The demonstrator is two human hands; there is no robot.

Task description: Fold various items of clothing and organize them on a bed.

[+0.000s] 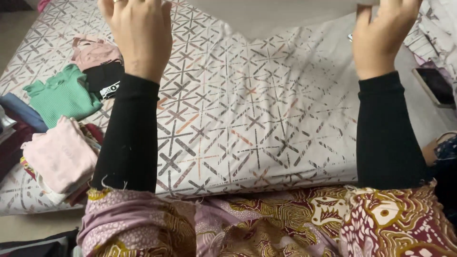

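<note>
- A pale cloth (266,19) is stretched along the frame's top edge, above the patterned bedsheet (247,119).
- The left hand (138,33) grips its left end, fingers curled over.
- The right hand (381,38) pinches its right corner.
- Folded clothes (62,128) lie left of the left forearm.

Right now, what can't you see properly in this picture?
- Head view: the fingertips of the left hand and right hand are cut off by the top edge.
- The pale cloth they lift: most runs past the top edge.
- Dark phone: partly cut by the right edge.
- Folded clothes pile: lower pieces hidden under the pink top.
</note>
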